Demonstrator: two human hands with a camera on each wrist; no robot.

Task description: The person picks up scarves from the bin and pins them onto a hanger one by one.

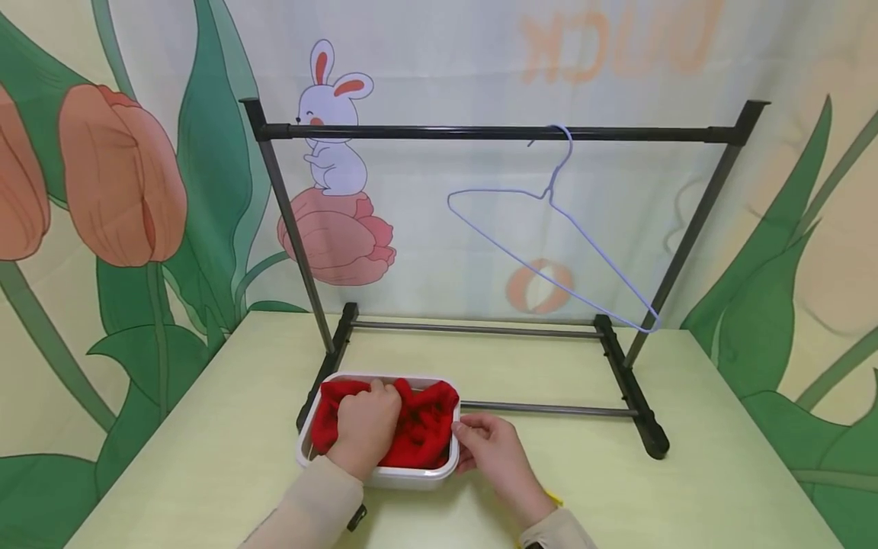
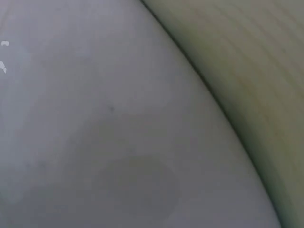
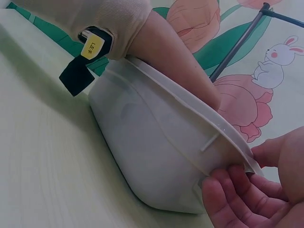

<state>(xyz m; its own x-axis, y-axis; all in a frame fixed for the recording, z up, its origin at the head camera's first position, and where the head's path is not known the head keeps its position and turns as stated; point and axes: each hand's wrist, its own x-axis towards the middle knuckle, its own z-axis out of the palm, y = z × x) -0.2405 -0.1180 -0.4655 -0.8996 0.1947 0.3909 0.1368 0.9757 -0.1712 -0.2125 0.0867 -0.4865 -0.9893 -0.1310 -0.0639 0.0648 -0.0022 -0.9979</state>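
A white plastic basin [image 1: 405,479] stands on the table with a bunched red cloth [image 1: 425,423] inside. My left hand [image 1: 369,425] reaches down into the basin, its fingers curled into the red cloth and their tips hidden in the folds. At the basin's right end, my right hand [image 1: 492,450] grips the rim. In the right wrist view the thumb of that right hand [image 3: 256,190] lies over the rim, with the fingers below it against the outer wall. The left wrist view is filled by the basin's pale wall [image 2: 109,118] close up.
A black garment rack [image 1: 411,133] stands behind the basin, its lower bars [image 1: 549,409] running across the table. On its top bar hangs a lilac wire hanger [image 1: 504,250], turned at an angle. The pale table [image 1: 720,457] extends to both sides, backed by a printed curtain [image 1: 439,69].
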